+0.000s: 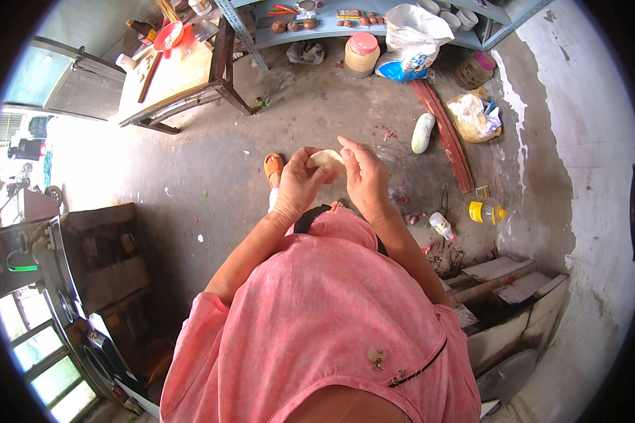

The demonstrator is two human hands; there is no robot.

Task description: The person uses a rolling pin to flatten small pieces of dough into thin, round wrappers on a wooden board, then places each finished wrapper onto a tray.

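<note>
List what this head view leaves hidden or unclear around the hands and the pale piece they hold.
- Pale piece: mostly covered by the left hand and right hand; its kind is unclear.
- Orange sandal: partly hidden behind the left hand.
- Shelf items: too small, cut by the top edge.

Stained concrete floor (317, 120). Wooden table (173, 77) left of blue-grey shelf (374, 28). Peeling white wall (585, 162) right of shelf. Bright daylight beyond table, windows (42, 352) lower left.

The stained grey concrete floor (310, 113) carries a pale green gourd (422, 132) at one o'clock and a yellow-capped plastic bottle (487, 211) at three.
</note>
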